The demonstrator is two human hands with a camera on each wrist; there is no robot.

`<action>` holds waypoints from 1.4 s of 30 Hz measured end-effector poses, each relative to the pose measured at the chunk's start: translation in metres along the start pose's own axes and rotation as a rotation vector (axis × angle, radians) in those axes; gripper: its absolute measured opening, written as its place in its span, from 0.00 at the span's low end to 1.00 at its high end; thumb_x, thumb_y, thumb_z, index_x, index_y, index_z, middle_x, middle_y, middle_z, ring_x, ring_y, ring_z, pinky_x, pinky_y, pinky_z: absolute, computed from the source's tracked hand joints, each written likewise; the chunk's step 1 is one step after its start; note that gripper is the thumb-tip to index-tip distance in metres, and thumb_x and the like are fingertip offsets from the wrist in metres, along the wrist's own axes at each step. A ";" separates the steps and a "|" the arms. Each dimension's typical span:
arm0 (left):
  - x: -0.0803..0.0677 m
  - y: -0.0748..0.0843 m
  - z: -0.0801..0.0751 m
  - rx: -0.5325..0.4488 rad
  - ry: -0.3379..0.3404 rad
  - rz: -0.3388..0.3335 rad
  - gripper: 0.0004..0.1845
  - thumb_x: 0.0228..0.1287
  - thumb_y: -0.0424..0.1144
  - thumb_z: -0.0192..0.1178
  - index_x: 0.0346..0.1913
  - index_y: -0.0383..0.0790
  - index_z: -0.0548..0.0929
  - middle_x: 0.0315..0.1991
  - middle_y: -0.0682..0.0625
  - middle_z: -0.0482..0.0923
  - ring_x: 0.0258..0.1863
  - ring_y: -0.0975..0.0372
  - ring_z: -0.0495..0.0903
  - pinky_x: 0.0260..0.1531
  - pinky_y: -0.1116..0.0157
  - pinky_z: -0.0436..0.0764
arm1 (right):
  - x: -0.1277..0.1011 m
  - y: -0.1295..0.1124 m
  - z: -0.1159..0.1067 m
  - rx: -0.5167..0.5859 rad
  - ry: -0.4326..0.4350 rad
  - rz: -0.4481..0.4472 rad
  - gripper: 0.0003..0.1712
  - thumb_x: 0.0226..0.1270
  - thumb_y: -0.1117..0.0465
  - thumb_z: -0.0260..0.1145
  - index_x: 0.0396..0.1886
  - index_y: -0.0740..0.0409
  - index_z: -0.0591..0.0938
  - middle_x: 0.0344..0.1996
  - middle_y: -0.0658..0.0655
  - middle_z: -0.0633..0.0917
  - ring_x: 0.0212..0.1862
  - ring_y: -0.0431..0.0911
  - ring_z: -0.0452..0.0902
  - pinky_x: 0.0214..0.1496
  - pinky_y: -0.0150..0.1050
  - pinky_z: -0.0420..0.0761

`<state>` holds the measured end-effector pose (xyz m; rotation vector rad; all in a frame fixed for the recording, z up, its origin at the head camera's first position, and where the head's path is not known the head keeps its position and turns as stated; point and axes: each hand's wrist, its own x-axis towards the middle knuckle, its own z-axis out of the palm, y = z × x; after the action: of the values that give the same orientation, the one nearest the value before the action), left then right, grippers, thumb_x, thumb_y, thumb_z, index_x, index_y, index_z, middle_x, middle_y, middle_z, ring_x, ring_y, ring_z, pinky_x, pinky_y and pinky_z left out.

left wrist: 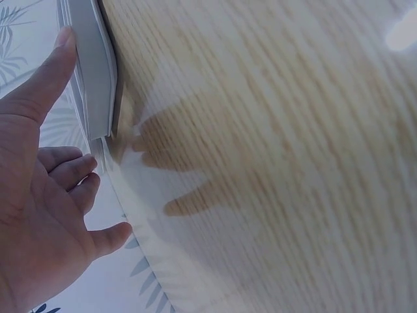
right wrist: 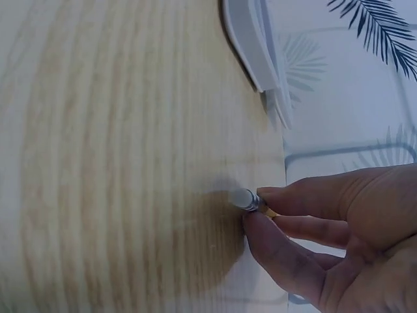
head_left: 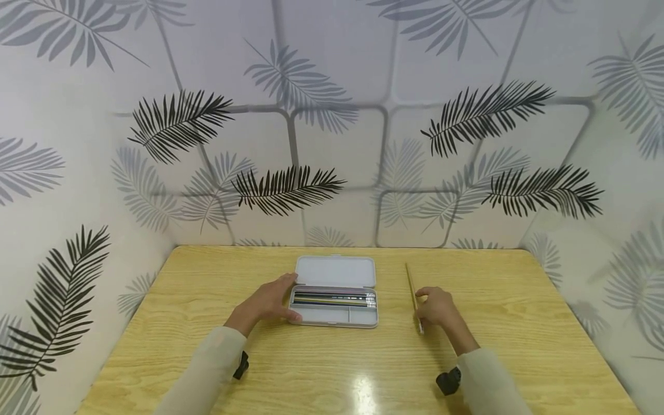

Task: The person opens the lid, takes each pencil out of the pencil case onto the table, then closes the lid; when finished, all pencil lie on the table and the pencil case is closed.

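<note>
A white pencil case (head_left: pixel 336 291) is seen lying open near the middle of the worktop (head_left: pixel 171 323), closer to its far edge, with the lid (head_left: pixel 335 271) folded back toward the wall. A row of pencils (head_left: pixel 332 298) is held in the case's long compartment.

The left hand (head_left: pixel 270 302) is laid against the left end of the case, its fingers straight and relaxed; in the left wrist view the thumb (left wrist: pixel 45 78) is pressed along the case's grey edge (left wrist: pixel 94 72), and nothing is gripped.

A yellow pencil (head_left: pixel 413 295) is pinched by the right hand (head_left: pixel 438 306), to the right of the case and apart from it. The pencil is pointed toward the far edge of the worktop. In the right wrist view its metal-capped end (right wrist: pixel 245 199) is shown resting on the wood, clasped between thumb and fingertips.
</note>
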<state>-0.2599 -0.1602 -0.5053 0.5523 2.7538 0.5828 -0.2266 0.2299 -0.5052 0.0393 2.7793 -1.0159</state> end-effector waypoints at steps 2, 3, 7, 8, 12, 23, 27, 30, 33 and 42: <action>0.000 0.000 0.000 0.004 0.000 -0.004 0.57 0.43 0.56 0.73 0.74 0.38 0.55 0.74 0.42 0.53 0.74 0.49 0.53 0.72 0.50 0.57 | -0.001 -0.001 0.003 -0.033 0.023 -0.008 0.29 0.44 0.74 0.66 0.52 0.78 0.76 0.13 0.55 0.83 0.15 0.39 0.75 0.20 0.32 0.79; -0.001 0.000 0.000 0.007 -0.001 -0.005 0.57 0.43 0.57 0.73 0.74 0.38 0.54 0.74 0.42 0.53 0.74 0.50 0.53 0.72 0.51 0.57 | -0.001 -0.001 0.005 -0.048 0.033 -0.011 0.29 0.44 0.74 0.65 0.52 0.78 0.76 0.12 0.55 0.83 0.14 0.38 0.73 0.18 0.30 0.77; -0.001 0.000 -0.001 0.009 -0.005 -0.004 0.58 0.43 0.57 0.73 0.74 0.39 0.54 0.74 0.42 0.53 0.74 0.49 0.53 0.72 0.51 0.57 | -0.001 -0.001 0.009 -0.143 0.051 -0.043 0.27 0.43 0.74 0.65 0.49 0.78 0.77 0.14 0.56 0.82 0.14 0.39 0.67 0.18 0.29 0.72; -0.001 0.000 -0.001 0.007 -0.005 -0.005 0.58 0.43 0.57 0.73 0.74 0.38 0.54 0.74 0.42 0.53 0.74 0.49 0.53 0.72 0.51 0.57 | 0.000 -0.002 0.009 -0.177 0.052 -0.054 0.27 0.43 0.73 0.65 0.48 0.77 0.78 0.17 0.57 0.83 0.16 0.40 0.67 0.20 0.31 0.74; -0.001 -0.002 0.000 0.006 -0.005 -0.008 0.58 0.43 0.58 0.73 0.74 0.39 0.54 0.74 0.42 0.53 0.74 0.50 0.53 0.73 0.51 0.57 | 0.001 -0.007 0.004 -0.229 0.040 -0.052 0.24 0.47 0.69 0.69 0.46 0.77 0.79 0.33 0.68 0.85 0.30 0.52 0.80 0.35 0.45 0.84; 0.002 -0.005 0.002 0.011 -0.002 -0.006 0.59 0.42 0.60 0.72 0.74 0.39 0.54 0.74 0.42 0.53 0.74 0.50 0.53 0.73 0.51 0.57 | 0.023 -0.039 0.023 0.084 -0.001 -0.277 0.16 0.54 0.67 0.70 0.43 0.69 0.82 0.30 0.58 0.84 0.32 0.43 0.78 0.32 0.33 0.78; 0.003 -0.005 0.002 0.011 -0.002 -0.007 0.59 0.42 0.60 0.72 0.74 0.39 0.54 0.74 0.42 0.53 0.74 0.50 0.54 0.73 0.51 0.57 | 0.029 -0.048 0.039 0.141 -0.061 -0.355 0.13 0.54 0.68 0.71 0.40 0.67 0.83 0.32 0.57 0.86 0.35 0.44 0.80 0.37 0.34 0.82; 0.003 -0.004 0.003 0.016 -0.003 -0.012 0.59 0.42 0.60 0.72 0.74 0.39 0.54 0.74 0.42 0.53 0.74 0.50 0.54 0.72 0.51 0.58 | 0.032 -0.055 0.046 0.143 -0.109 -0.363 0.12 0.55 0.68 0.71 0.40 0.65 0.83 0.34 0.58 0.86 0.38 0.46 0.82 0.43 0.38 0.83; 0.002 -0.002 0.002 0.022 -0.003 -0.020 0.59 0.42 0.59 0.72 0.74 0.39 0.54 0.74 0.42 0.53 0.74 0.50 0.54 0.72 0.51 0.58 | 0.033 -0.063 0.051 0.132 -0.157 -0.347 0.11 0.55 0.69 0.70 0.40 0.63 0.83 0.36 0.57 0.87 0.41 0.46 0.82 0.45 0.41 0.83; 0.001 -0.002 0.001 0.017 -0.001 -0.021 0.59 0.42 0.59 0.73 0.74 0.39 0.54 0.74 0.43 0.53 0.74 0.50 0.55 0.72 0.52 0.58 | 0.034 -0.077 0.057 0.048 -0.205 -0.368 0.09 0.57 0.71 0.68 0.39 0.63 0.84 0.36 0.57 0.88 0.40 0.46 0.83 0.43 0.38 0.84</action>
<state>-0.2612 -0.1607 -0.5071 0.5263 2.7626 0.5546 -0.2578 0.1333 -0.5047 -0.5560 2.6257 -1.0930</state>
